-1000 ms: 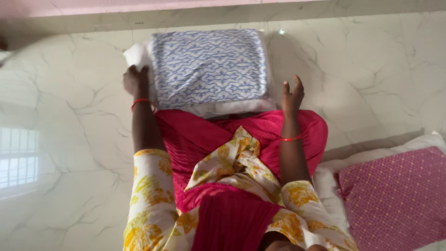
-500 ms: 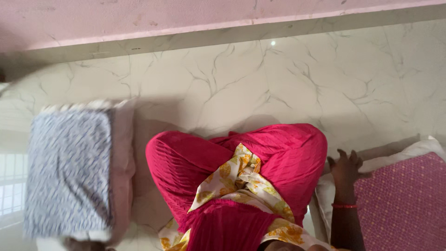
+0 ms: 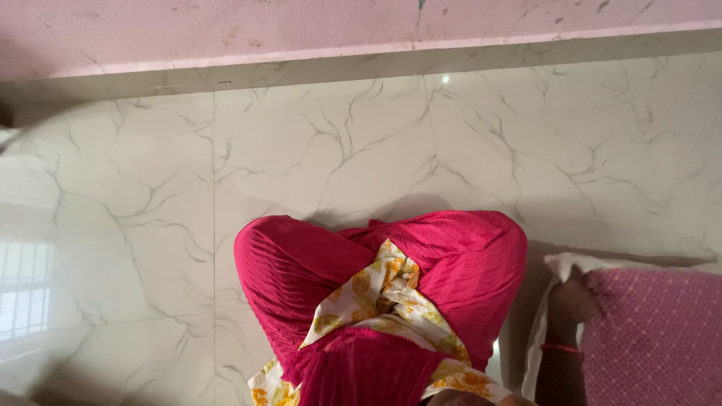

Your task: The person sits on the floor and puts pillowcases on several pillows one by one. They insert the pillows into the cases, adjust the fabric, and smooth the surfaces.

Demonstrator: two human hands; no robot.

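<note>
My right hand (image 3: 569, 302) grips the near-left edge of a pillow in a pink dotted cover (image 3: 656, 338) at the lower right, fingers tucked under its white edge (image 3: 565, 265). The pillow looks lifted a little off the floor and blurred. A red bangle sits on that wrist. My left hand is out of view. My crossed legs in dark pink cloth (image 3: 376, 263) fill the lower middle, with a yellow flowered garment (image 3: 376, 297) over them.
I sit on a glossy white marble-patterned tile floor (image 3: 338, 150). A pale pink wall (image 3: 301, 30) runs along the top edge. A window reflection shines on the floor at the left (image 3: 26, 286).
The blue patterned pillow was swung from in front of me to the left and is now out of view. My right hand moved to the pink pillow and took hold of its edge.
</note>
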